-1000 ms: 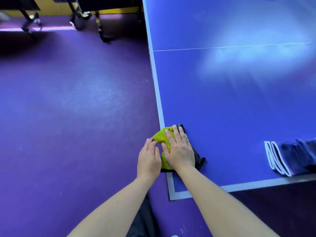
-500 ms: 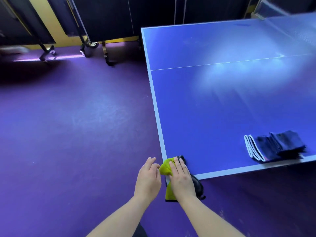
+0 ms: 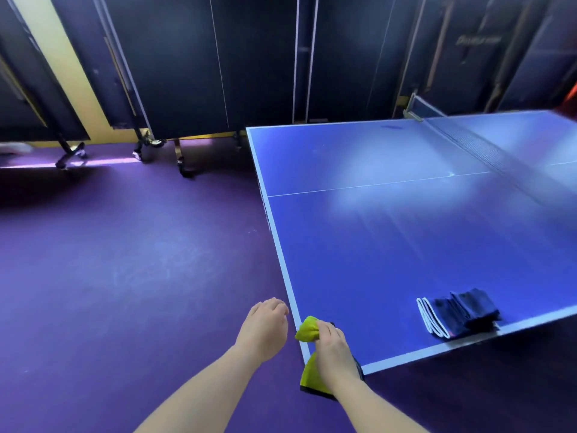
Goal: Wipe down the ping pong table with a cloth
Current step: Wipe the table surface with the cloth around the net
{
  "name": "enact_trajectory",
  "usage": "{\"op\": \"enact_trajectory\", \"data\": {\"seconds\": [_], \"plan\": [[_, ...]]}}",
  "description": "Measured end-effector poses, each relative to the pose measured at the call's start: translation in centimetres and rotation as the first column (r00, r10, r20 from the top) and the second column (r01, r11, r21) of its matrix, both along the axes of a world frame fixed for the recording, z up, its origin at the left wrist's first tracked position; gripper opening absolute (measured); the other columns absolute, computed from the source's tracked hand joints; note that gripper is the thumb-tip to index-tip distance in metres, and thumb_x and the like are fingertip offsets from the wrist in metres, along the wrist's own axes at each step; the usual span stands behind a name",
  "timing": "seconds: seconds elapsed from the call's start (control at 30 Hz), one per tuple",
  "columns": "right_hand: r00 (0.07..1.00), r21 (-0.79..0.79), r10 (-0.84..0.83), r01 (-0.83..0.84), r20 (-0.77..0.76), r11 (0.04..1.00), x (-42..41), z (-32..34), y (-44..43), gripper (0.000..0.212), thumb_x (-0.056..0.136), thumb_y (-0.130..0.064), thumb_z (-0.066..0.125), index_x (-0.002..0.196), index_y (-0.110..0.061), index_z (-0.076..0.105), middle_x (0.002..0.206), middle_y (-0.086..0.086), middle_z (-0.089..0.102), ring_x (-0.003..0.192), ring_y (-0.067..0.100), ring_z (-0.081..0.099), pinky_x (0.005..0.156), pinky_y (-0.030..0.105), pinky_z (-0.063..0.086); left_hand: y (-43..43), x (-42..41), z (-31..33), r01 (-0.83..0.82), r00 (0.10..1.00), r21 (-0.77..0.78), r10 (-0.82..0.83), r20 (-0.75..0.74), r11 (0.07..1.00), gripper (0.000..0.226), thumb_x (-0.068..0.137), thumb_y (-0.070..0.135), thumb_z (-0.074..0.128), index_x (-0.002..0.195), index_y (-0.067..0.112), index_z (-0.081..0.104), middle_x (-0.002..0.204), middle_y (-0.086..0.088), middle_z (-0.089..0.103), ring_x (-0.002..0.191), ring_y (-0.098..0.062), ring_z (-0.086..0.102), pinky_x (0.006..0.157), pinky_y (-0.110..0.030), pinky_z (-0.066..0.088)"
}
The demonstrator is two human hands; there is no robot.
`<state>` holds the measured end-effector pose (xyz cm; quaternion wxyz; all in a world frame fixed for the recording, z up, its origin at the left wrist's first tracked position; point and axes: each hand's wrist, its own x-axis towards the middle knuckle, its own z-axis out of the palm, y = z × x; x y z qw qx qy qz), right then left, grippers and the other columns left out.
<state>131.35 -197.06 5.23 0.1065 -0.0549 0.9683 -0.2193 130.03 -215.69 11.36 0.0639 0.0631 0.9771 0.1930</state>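
**Head view.** At the lower centre of the frame the right hand [image 3: 332,348] has its fingers curled round a yellow-green microfibre cloth with dark trim [image 3: 307,329]. The cloth is bunched at the near left corner of the blue ping pong tabletop [image 3: 406,251], and its lower part hangs off the corner, below the edge. The left hand [image 3: 265,329] hovers just beside that corner, over the purple floor [image 3: 125,276]. Its fingers are loosely curled and hold nothing.

A stack of folded dark-blue cloths with white piping [image 3: 456,314] lies near the lower right edge of the tabletop, well apart from both hands. The net [image 3: 487,151] crosses the upper right of the frame, and dark folded tables [image 3: 187,57] stand along the top.

**Progress (a judgement).** The cloth sits at the very corner and is gathered up, not spread flat, so a wiping pass here looks either finished or not yet begun. Pale streaks mark the middle of the tabletop (wipe marks or glare; it cannot be told which). Most of the near half appears left to do, as does the strip under the folded stack and everything beyond the net.
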Motion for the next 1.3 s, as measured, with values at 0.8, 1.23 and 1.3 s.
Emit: {"op": "enact_trajectory", "data": {"seconds": [0.8,1.23,1.3], "plan": [[0.932,-0.078,-0.238,0.226,-0.273,0.971,-23.8,19.0,-15.8,0.043,0.105,-0.013,0.039,0.148,-0.013,0.037,0.144,0.0,0.046,0.134,0.019,0.038,0.102,0.031,0.043,-20.6,-22.0,17.4,0.09,0.983,0.028,-0.084,-0.166,0.996,0.041,0.105,0.026,0.032,0.14,0.023,0.052,0.142,0.008,0.053,0.13,-0.016,0.047,0.11,-0.028,0.033],[0.957,-0.098,-0.172,0.152,-0.236,0.983,-50.3,15.8,-24.1,0.045,0.105,-0.013,0.038,0.15,-0.011,0.034,0.148,0.003,0.044,0.136,0.02,0.036,0.107,0.032,0.039,-29.2,-46.5,16.7,0.112,0.982,-0.126,-0.129,-0.135,0.986,0.039,0.105,0.028,0.031,0.138,0.024,0.051,0.139,0.009,0.053,0.125,-0.017,0.048,0.111,-0.027,0.03],[0.958,-0.079,-0.151,0.135,-0.243,0.988,-54.9,15.8,-25.8,0.046,0.105,-0.011,0.038,0.15,-0.011,0.034,0.147,0.003,0.044,0.136,0.02,0.036,0.107,0.033,0.04,-30.9,-50.6,17.1,0.075,0.983,-0.129,-0.095,-0.158,0.989,0.039,0.105,0.028,0.032,0.138,0.023,0.052,0.139,0.009,0.053,0.126,-0.016,0.049,0.111,-0.028,0.03]]}}
